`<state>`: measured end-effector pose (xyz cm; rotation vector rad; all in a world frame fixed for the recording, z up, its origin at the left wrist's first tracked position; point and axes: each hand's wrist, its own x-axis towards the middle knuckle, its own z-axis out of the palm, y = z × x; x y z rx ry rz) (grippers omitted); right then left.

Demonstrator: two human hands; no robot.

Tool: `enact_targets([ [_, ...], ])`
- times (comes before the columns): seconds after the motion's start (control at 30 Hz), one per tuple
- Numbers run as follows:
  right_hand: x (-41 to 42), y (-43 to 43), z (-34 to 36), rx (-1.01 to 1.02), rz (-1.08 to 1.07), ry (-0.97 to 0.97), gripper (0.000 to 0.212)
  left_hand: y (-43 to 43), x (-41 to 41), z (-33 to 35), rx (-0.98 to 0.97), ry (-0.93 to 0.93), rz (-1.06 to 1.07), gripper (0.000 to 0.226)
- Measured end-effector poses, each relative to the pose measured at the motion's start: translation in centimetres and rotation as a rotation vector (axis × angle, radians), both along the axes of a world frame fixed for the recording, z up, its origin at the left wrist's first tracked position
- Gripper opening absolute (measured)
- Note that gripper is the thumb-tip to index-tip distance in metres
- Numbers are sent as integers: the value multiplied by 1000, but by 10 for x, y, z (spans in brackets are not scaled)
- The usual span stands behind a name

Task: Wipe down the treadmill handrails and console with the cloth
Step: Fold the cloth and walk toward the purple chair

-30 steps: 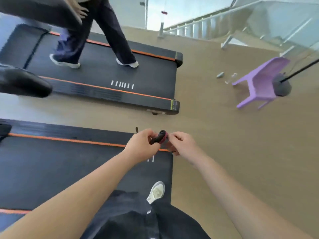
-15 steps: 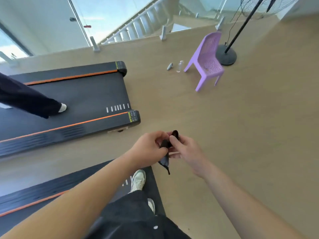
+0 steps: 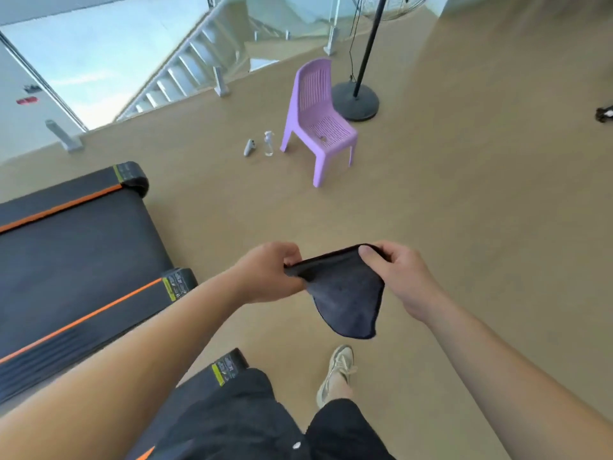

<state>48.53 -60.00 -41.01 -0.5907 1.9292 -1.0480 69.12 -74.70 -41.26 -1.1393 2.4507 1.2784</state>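
**Head view: dark cloth held between both hands, above the floor**

Head camera looks down past my forearms. My left hand [image 3: 268, 273] is curled, thumb and fingers pinching one end of the dark cloth [image 3: 345, 293]. My right hand [image 3: 398, 277] grips the other end, with the thumb lying on top of the upper edge and the fingers tucked behind. The top edge runs nearly straight between the two grips, and the rest of the cloth hangs below in a loose, rounded fold. It hangs in the air in front of me, over the tan floor [image 3: 464, 227] and touching nothing but my hands.

Below the cloth I see one pale shoe [image 3: 335, 373] on the floor. A treadmill [image 3: 73, 260] with orange stripes lies to my left, well apart from the cloth, and the corner of a second deck [image 3: 229, 366] shows beside my leg. Farther off stands a purple chair [image 3: 318, 127]. A clear spray bottle [image 3: 268, 144] and a small grey object [image 3: 248, 148] are just beside it, and a round black stand base [image 3: 355, 101] sits behind it.
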Motion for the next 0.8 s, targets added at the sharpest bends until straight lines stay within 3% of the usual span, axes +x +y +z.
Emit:
enact_targets([
  [0.17,-152,-23,-79,-65,-17,69,21,-40,-145,-85,79,-42,-47,21],
  [0.37,-276,-74,-92,-48,-31,154,17,-88,-267,-100,151,-74,16,12],
  [0.47,-333,-124,-100,-42,36,201,19,-127,-309,-108,156,3,191,5],
  [0.57,-378,-181,-110,-50,20,219,26,-173,-351,-122,155,109,436,15],
  [0.7,-424,-266,-130,-65,-17,138,36,-232,-423,-143,190,184,685,31],
  [0.8,-449,-329,-142,-80,43,46,25,-274,-486,-152,312,250,773,35],
])
